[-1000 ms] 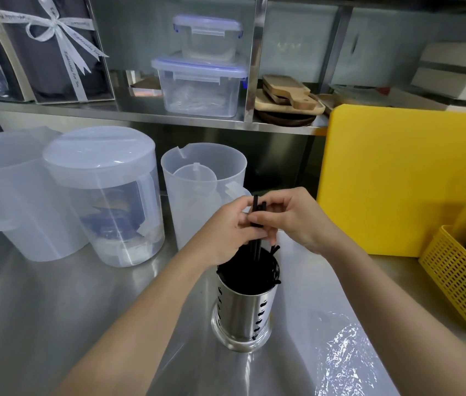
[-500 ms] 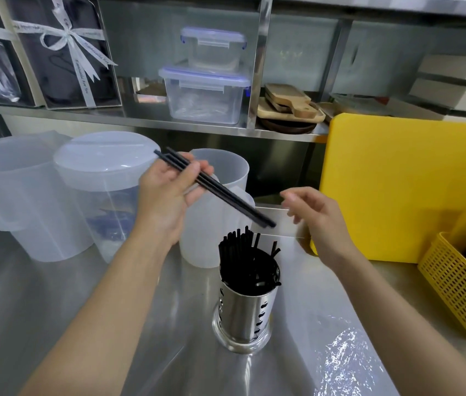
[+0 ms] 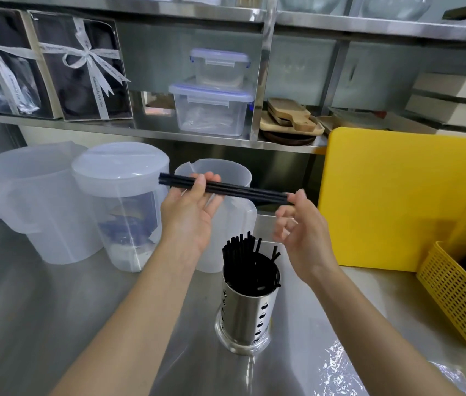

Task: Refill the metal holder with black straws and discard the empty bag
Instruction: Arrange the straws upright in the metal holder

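A small bunch of black straws (image 3: 226, 188) is held almost level above the steel counter (image 3: 26, 310), running from about nine o'clock to three. The left hand (image 3: 190, 208) cradles them near one end, palm up, thumb pressed over the top and fingers curled loosely beneath. The right hand (image 3: 300, 224) pinches the other end between thumb and forefinger, its remaining fingers half-curled and spread.

Below the hands, at six o'clock from the bunch, stands the perforated metal holder (image 3: 244, 312), upright and already crowded with more black straws (some leaning toward the right rim). A crinkled clear plastic bag (image 3: 337, 364) lies flat on the counter at roughly four o'clock from the holder. Translucent jugs (image 3: 40, 212) stand at ten o'clock, a yellow cutting board (image 3: 391, 195) at two.
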The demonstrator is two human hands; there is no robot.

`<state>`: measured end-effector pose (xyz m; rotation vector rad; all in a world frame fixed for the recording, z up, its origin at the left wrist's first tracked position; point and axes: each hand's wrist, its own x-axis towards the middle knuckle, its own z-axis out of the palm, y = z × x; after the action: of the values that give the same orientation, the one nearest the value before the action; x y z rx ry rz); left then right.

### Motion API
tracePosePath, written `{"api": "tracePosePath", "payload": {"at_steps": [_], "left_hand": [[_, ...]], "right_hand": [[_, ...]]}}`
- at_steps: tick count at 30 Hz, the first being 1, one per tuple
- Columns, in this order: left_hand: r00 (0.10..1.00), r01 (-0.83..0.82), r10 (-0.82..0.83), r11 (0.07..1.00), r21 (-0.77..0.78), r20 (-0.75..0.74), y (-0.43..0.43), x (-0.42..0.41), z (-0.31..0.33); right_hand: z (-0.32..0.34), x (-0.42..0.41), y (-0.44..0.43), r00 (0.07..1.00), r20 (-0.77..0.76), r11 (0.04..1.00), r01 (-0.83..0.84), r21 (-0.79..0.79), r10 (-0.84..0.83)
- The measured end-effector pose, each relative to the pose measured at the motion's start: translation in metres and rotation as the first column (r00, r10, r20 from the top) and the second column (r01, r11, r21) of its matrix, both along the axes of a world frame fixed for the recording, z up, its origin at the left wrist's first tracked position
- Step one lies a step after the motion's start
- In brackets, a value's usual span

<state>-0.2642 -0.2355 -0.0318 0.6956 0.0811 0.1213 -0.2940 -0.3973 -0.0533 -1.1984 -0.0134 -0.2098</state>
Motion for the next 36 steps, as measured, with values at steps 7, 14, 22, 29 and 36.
{"api": "tracePosePath", "payload": {"at_steps": [7,14,22,29,36], "left_hand": [[0.924,0.341,-0.347,0.938,-0.066,-0.162,-0.04,-0.028,0.004],[0.99,-0.07,0.139,0.666,0.743,-0.032,-0.013,-0.023,-0.02],[0.993,0.102,-0.084,0.226,0.969,-0.085,-0.011,-0.015,-0.073],[0.99,0.12,-0.098,0.182,0.976,-0.104,-0.008,-0.012,-0.08],[0.989,0.13,-0.109,0.319,0.939,-0.099,-0.006,-0.006,-0.09]], "right_hand": [[0.02,-0.01,0.01,0.945,0.273,0.962,0.227,-0.154,-0.18],[0.041,-0.012,-0.027,0.852,0.444,0.84,0.438,-0.319,-0.276],[-0.011,0.0,-0.01,0.998,0.053,0.336,0.04,-0.941,0.028],[-0.025,0.015,-0.011,0.985,0.156,0.399,0.17,-0.901,-0.069],[-0.028,0.031,-0.008,0.99,0.07,0.383,0.019,-0.924,0.12]]}}
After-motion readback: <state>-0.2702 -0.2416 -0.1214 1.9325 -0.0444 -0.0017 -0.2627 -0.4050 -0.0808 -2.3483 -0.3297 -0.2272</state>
